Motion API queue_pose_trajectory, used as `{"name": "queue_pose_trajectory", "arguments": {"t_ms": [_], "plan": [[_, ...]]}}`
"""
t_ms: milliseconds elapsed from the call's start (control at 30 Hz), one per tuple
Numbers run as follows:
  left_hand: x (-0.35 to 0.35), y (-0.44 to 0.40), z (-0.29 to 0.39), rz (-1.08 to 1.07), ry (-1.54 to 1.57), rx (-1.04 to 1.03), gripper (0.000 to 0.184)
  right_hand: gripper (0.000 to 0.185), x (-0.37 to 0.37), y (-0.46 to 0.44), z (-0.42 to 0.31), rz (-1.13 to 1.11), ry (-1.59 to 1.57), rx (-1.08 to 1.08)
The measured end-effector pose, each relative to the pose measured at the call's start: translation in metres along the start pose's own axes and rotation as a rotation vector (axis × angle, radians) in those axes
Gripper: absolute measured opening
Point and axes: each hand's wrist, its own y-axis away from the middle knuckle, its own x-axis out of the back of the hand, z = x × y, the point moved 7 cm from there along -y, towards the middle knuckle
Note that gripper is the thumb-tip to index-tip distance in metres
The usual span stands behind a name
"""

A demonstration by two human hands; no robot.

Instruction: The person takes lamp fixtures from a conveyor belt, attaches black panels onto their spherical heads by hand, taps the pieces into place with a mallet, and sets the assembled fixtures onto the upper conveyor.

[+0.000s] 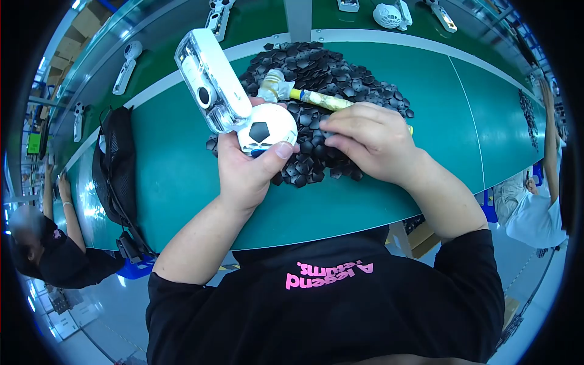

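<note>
My left hand is wrapped round a white device with a round, ball-like end that bears a black pentagon, its thumb on the lower edge. A long clear-and-white casing extends from it to the upper left. My right hand hovers over the pile of black pentagon pieces, thumb and fingertips close together; whatever is between them is too small to make out. Just behind the right fingers, a hammer with a wrapped head and yellow handle lies on the pile.
On the green table, a black mesh bag with a cable lies at the left. More white devices rest on the strip beyond the rail. One person is at the far left, another at the far right.
</note>
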Motion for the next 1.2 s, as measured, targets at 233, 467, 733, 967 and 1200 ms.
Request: {"name": "queue_pose_trajectory", "arguments": {"t_ms": [233, 467, 733, 967, 1200], "plan": [[-0.009, 0.002, -0.003, -0.001, -0.118, -0.042, 0.071, 0.019, 0.010, 0.004, -0.009, 0.057, -0.260, -0.086], [-0.020, 0.006, -0.002, -0.099, -0.277, -0.168, 0.068, 0.013, -0.025, 0.024, 0.004, 0.001, -0.733, -0.584], [-0.008, 0.002, -0.014, -0.063, 0.036, 0.138, 0.057, 0.022, -0.005, 0.002, 0.010, 0.051, -0.247, -0.393], [0.032, -0.020, -0.003, 0.048, 0.613, 0.244, 0.036, 0.026, -0.001, -0.005, 0.045, -0.264, 0.408, -0.464], [0.074, -0.035, 0.005, 0.058, 0.631, 0.154, 0.037, 0.021, -0.010, 0.001, 0.038, -0.270, 0.477, -0.370]]}}
